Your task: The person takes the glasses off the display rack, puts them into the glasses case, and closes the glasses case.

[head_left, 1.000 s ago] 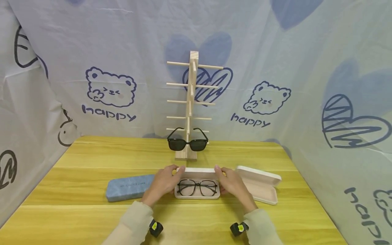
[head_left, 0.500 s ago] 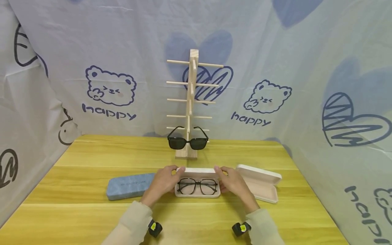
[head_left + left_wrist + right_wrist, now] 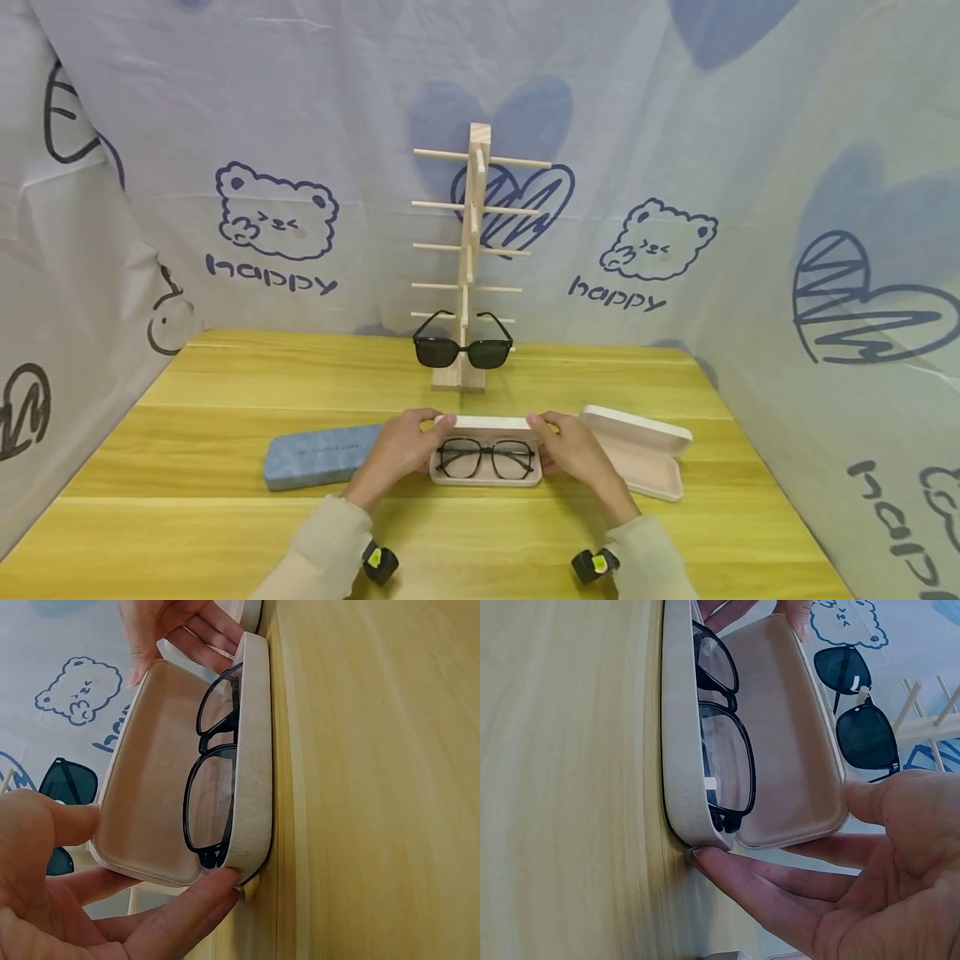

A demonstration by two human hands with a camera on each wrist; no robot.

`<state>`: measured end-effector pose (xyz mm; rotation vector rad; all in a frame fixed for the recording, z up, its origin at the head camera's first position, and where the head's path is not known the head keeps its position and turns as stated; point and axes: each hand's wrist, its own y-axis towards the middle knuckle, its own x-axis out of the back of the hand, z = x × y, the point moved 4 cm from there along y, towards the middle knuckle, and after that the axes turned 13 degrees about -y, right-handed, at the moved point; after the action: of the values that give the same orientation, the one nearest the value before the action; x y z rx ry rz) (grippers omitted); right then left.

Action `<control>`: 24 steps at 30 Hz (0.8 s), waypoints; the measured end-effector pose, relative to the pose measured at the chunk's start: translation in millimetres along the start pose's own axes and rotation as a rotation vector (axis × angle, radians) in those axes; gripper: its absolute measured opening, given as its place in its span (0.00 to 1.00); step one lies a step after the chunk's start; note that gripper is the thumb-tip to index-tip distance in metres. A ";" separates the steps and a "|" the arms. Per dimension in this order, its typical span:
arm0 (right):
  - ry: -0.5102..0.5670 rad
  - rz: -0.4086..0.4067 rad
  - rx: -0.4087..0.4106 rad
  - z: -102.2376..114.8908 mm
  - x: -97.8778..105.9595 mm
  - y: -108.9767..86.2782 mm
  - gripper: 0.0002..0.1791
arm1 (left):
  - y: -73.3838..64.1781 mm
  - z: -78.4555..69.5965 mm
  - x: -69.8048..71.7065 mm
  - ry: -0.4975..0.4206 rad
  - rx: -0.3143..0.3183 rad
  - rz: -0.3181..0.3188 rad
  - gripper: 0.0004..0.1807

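A pair of black-framed eyeglasses lies in a pale glasses case on the table, its lid raised and leaning over them. My left hand grips the case's left end, thumb on the lid's edge and fingertips at the lower shell's corner. At the opposite end my right hand holds it the same way; the right wrist view shows its thumb against the lid and a finger at the base corner. Both lenses face up toward the lid's pinkish lining.
A closed blue glasses case lies left of the left hand. On the right, an open pale case sits beside the right forearm. Behind stands a wooden display rack with pegs, carrying dark sunglasses. Printed cloth surrounds the table.
The lid has tipped down slightly toward the front, thumbs moving with it. The eyeglasses, the other cases and the rack stay where they were; the head view shifts a little.
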<state>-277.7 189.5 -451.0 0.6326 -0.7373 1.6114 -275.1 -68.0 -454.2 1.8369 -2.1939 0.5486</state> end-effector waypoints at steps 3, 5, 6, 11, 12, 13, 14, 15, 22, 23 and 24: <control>0.021 0.015 -0.002 -1.4 -0.6 -0.3 0.29 | -0.9 -0.1 0.3 -0.013 -0.003 0.001 0.32; 0.031 0.024 -0.007 -2.3 -1.0 -0.5 0.29 | -1.8 -0.6 0.6 -0.023 -0.005 0.002 0.31; 0.032 0.029 -0.006 -2.5 -1.1 -0.7 0.28 | -2.8 -1.1 1.1 -0.028 -0.005 0.002 0.31; 0.036 0.041 0.001 -2.9 -1.3 -1.5 0.26 | -6.5 -2.3 1.5 -0.037 -0.006 0.002 0.30; 0.039 0.043 0.001 -2.8 -1.1 -1.8 0.26 | -7.1 -2.5 1.4 -0.038 -0.005 0.001 0.30; 0.039 0.046 0.003 -2.8 -1.1 -2.1 0.25 | -7.3 -2.4 1.2 -0.038 -0.005 0.001 0.30; 0.041 0.049 0.005 -2.8 -1.0 -2.4 0.25 | -7.6 -2.3 1.1 -0.039 -0.003 0.000 0.29; 0.042 0.052 0.007 -2.8 -0.8 -3.0 0.25 | -7.8 -2.2 0.9 -0.038 0.000 0.000 0.29; 0.049 0.070 0.038 -1.1 0.2 -6.9 0.25 | -8.2 -0.8 -0.1 -0.049 -0.004 0.004 0.27; 0.051 0.071 0.038 -1.8 0.1 -7.0 0.24 | -8.4 -0.4 -0.3 -0.051 -0.010 0.004 0.26; 0.052 0.072 0.040 -2.4 0.1 -7.0 0.24 | -8.8 -0.1 -0.4 -0.054 -0.016 0.005 0.26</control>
<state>-270.8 192.1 -451.6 0.5961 -0.6980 1.7058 -266.4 -68.9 -453.1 1.8600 -2.2308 0.4867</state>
